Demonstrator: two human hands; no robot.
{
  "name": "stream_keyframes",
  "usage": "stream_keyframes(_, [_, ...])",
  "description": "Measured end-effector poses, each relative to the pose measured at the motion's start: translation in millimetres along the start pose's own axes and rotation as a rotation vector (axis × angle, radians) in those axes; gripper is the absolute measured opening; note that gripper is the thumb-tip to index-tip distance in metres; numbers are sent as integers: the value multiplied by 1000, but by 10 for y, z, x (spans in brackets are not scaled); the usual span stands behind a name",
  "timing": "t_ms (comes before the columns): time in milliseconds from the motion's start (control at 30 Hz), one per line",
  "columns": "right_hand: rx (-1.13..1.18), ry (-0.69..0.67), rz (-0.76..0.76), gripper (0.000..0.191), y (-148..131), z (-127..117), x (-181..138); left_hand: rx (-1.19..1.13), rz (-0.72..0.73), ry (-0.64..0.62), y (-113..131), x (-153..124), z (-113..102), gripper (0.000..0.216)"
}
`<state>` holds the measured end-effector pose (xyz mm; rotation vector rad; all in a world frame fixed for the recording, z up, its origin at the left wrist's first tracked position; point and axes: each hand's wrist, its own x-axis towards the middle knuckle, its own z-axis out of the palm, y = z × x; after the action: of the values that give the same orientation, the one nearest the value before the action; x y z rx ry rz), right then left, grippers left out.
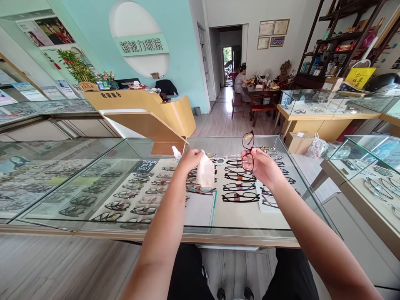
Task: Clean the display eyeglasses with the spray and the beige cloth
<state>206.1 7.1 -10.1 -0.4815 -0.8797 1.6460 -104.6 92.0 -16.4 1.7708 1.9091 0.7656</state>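
Observation:
Above the glass display case (200, 233), my right hand (264, 164) grips a pair of dark-rimmed eyeglasses (248, 141) by the frame, one lens standing above the other. My left hand (190, 160) pinches a pale cloth (206, 170) that hangs down from the fingers, apart from the eyeglasses. Just left of that hand a small white bottle (176, 153) stands on the glass top. Under the glass, rows of spectacle frames (240, 196) lie below both hands.
Another glass case (368, 175) stands close on the right. Beyond the near case is a yellow counter (131, 104). A person (242, 83) sits at a dark table (262, 89) far back. A cardboard box (300, 142) and plastic bags (317, 146) rest on the floor at right.

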Motion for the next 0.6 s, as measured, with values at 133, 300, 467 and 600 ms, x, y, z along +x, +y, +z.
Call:
stream_keyframes(133, [-6, -24, -11, 24, -15, 18, -18, -216, 123, 63, 122, -79, -55, 26])
stream_keyframes(300, [2, 10, -38, 24, 1, 19, -17, -639, 286, -51, 354, -280, 6, 29])
stream_keyframes(467, [-18, 61, -115, 26, 37, 31, -8, -731, 387, -184, 605, -565, 221, 34])
stream_keyframes(600, [-26, 109, -138, 27, 59, 43, -4, -719, 451, -206, 755, -755, 363, 39])
